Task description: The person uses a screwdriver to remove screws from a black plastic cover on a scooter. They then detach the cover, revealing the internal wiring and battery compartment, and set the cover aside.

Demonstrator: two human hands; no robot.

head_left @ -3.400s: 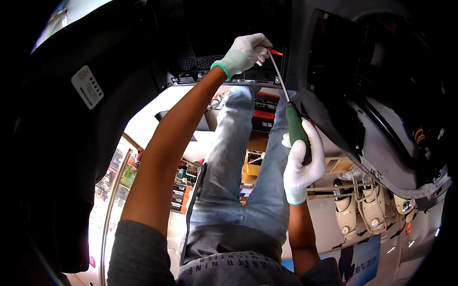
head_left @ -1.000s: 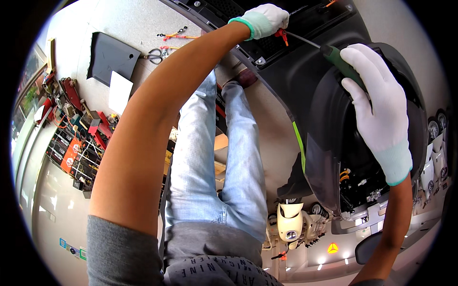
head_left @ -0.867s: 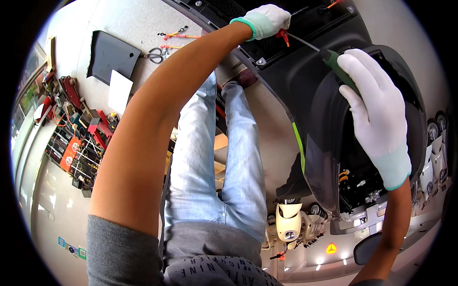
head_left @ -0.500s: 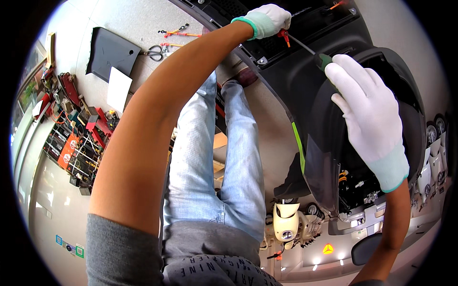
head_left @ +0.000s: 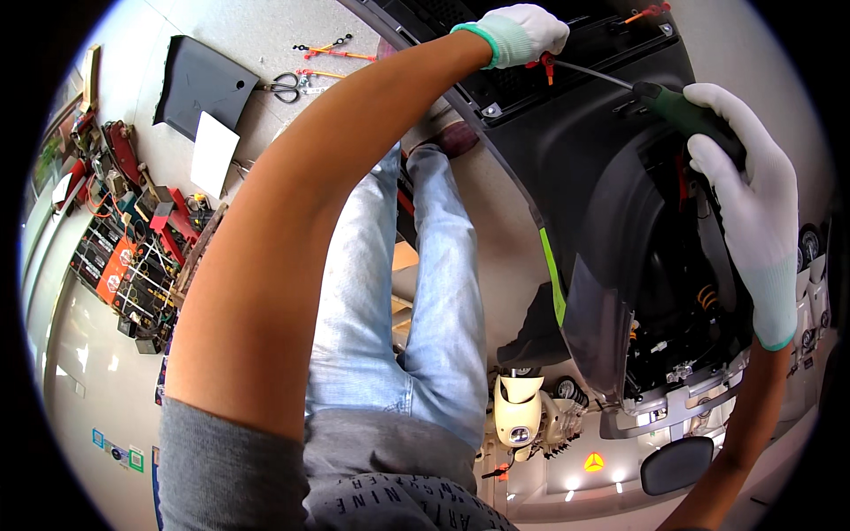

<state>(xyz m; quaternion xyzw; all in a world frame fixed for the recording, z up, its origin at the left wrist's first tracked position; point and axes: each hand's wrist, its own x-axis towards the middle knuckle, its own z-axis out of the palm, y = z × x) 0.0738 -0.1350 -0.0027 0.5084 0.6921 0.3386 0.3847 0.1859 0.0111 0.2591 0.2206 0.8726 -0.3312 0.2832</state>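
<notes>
The right hand [head_left: 757, 186] holds a green-handled screwdriver [head_left: 682, 111], its shaft ending by a red piece [head_left: 548, 67] beside the left hand [head_left: 533, 32].

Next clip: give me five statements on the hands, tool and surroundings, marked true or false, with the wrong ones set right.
1. The right hand holds a green-handled screwdriver. True.
2. The screwdriver's shaft points toward the left hand. True.
3. Both hands are bare. False: both wear white gloves.
4. The strip on the dark bodywork is bright red. False: the strip is yellow-green.
5. The scissors lie on the person's lap. False: the scissors are on the floor, by a dark grey panel.
</notes>
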